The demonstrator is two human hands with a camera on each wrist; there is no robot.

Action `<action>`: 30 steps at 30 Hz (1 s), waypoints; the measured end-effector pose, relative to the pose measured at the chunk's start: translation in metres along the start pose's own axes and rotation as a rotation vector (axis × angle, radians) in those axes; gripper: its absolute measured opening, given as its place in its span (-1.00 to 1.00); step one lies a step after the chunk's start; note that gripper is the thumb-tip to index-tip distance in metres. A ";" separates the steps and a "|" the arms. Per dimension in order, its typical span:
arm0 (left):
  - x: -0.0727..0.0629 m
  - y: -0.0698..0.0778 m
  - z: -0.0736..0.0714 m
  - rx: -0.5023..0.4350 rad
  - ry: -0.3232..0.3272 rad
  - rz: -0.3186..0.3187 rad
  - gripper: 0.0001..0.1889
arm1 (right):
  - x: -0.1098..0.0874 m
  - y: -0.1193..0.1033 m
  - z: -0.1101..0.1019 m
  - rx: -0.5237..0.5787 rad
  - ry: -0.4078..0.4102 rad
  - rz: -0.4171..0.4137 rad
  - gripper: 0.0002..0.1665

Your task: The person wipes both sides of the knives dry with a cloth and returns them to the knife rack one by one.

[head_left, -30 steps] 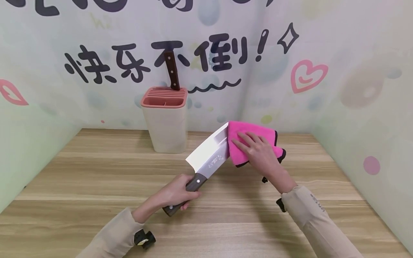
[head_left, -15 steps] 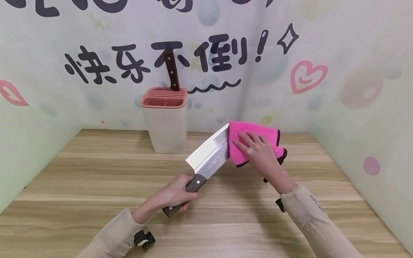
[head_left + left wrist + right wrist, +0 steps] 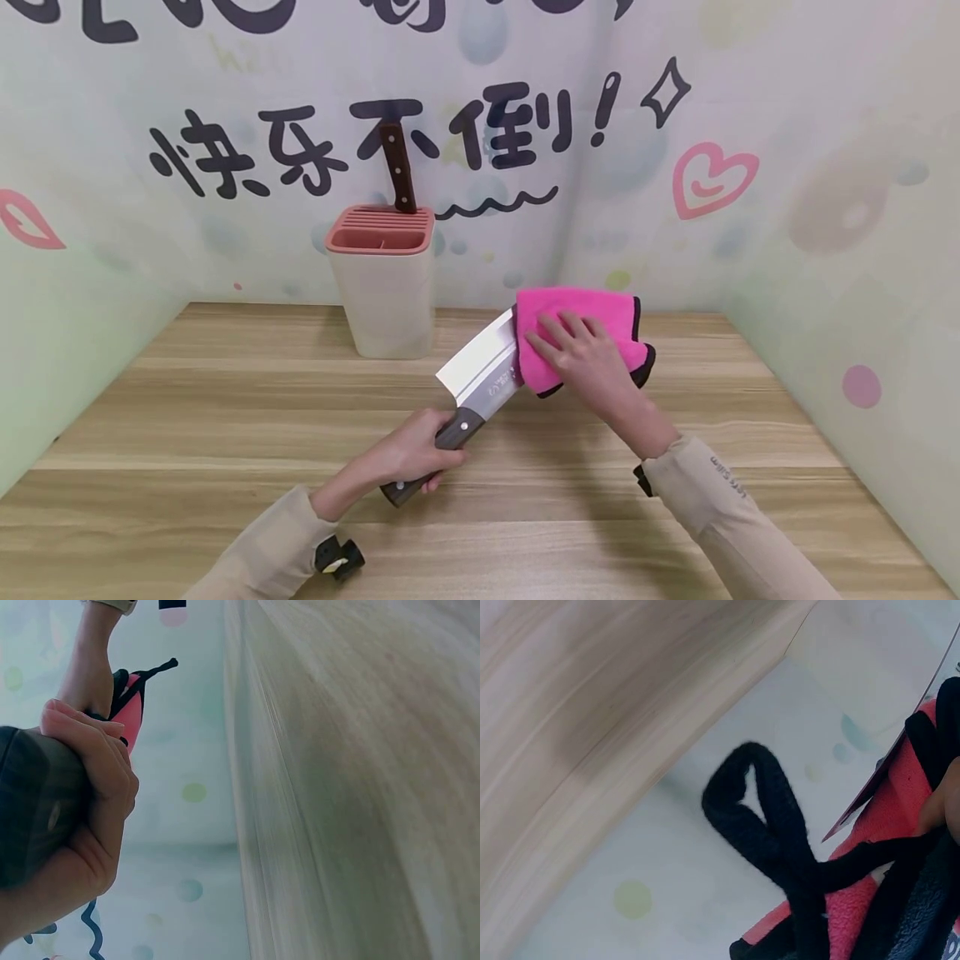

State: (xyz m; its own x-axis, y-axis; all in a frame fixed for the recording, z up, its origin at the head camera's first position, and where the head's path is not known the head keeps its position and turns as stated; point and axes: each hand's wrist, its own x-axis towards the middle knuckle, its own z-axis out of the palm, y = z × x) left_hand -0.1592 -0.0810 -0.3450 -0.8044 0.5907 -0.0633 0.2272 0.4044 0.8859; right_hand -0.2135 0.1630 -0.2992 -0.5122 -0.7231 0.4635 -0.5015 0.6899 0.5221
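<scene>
My left hand [image 3: 412, 450] grips the dark riveted handle of a cleaver [image 3: 483, 367], its blade slanting up to the right above the table. The handle's butt end looms large in the left wrist view, with the left fingers [image 3: 109, 761] curled round it. Over the blade's far end lies a folded pink cloth [image 3: 603, 310] with black edging, hiding the tip. My right hand [image 3: 588, 367] holds this cloth against the blade, fingers spread on top. From below, the right wrist view shows the cloth [image 3: 885, 802], a black loop and a bit of the hand at the right edge.
A white knife block [image 3: 386, 304] with a pink slotted top stands at the back, left of the blade. One brown-handled knife [image 3: 398, 167] sticks up from its rear slots. The wooden table [image 3: 225, 417] meets a printed wall [image 3: 480, 242] behind and side walls left and right.
My right hand and the cloth have slid a little down the blade towards the handle, covering more of it. The left hand keeps its grip and has barely moved.
</scene>
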 end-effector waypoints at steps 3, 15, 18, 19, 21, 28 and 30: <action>0.001 0.000 0.001 0.004 -0.004 0.006 -0.91 | 0.001 -0.005 0.000 -0.020 0.023 -0.033 -0.47; 0.002 0.000 0.002 0.007 -0.003 0.001 -0.91 | 0.003 -0.022 -0.005 -0.041 0.060 -0.125 -0.46; 0.002 -0.001 0.003 0.008 -0.005 -0.001 -0.91 | 0.003 -0.026 -0.008 -0.031 0.058 -0.159 -0.44; 0.003 -0.001 0.003 0.008 -0.006 -0.001 -0.91 | 0.003 -0.027 -0.008 -0.027 0.055 -0.170 -0.43; 0.003 -0.001 0.003 0.010 -0.009 0.002 -0.90 | 0.003 -0.029 -0.009 -0.024 0.052 -0.191 -0.43; 0.004 0.000 0.003 0.006 -0.022 0.004 -0.91 | 0.004 -0.036 -0.011 -0.033 0.080 -0.263 -0.47; 0.004 0.001 0.003 0.003 -0.025 -0.001 -0.91 | 0.005 -0.038 -0.011 -0.031 0.093 -0.283 -0.47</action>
State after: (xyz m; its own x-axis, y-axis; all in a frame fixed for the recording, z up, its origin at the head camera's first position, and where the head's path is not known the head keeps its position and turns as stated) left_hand -0.1608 -0.0760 -0.3461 -0.7907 0.6076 -0.0754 0.2284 0.4071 0.8844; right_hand -0.1888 0.1328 -0.3088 -0.2880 -0.8878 0.3591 -0.5929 0.4598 0.6611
